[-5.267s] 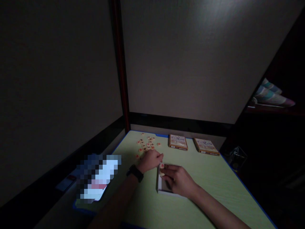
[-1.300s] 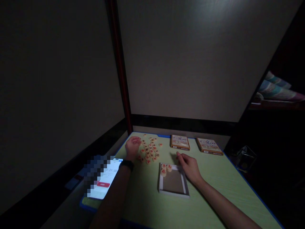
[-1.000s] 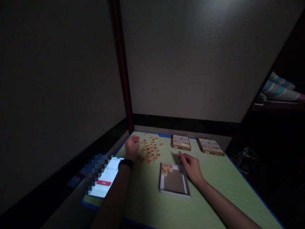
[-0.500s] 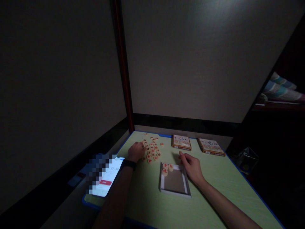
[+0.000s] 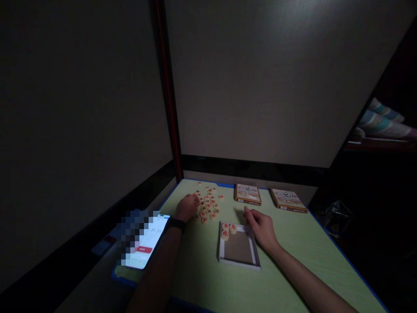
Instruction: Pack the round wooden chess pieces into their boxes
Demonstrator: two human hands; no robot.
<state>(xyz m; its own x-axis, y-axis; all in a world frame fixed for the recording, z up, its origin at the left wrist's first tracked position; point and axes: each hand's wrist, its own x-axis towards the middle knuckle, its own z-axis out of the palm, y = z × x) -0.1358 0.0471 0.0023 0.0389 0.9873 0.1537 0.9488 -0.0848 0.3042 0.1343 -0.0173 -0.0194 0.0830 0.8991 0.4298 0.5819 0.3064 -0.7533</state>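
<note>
Several round wooden pieces (image 5: 208,206) with red or dark characters lie scattered on the green table (image 5: 293,243). At their left edge is my left hand (image 5: 187,207), its fingers bent together at the pieces; what they hold, if anything, is too small to tell. A shallow open box (image 5: 239,248) holds three red-marked pieces (image 5: 225,234) in its far left corner. My right hand (image 5: 260,225) rests beside the box's right edge, fingers curled and thumb against them, with nothing visible in its grip.
A lit phone (image 5: 148,243) lies at the table's left edge. Two flat printed boxes, one nearer the middle (image 5: 248,194) and one to the right (image 5: 288,200), lie along the back. Walls stand behind and left. A clear container (image 5: 339,217) is right of the table.
My left hand has shifted very slightly to the right at the pieces. My right hand and the three pieces in the box have stayed in place.
</note>
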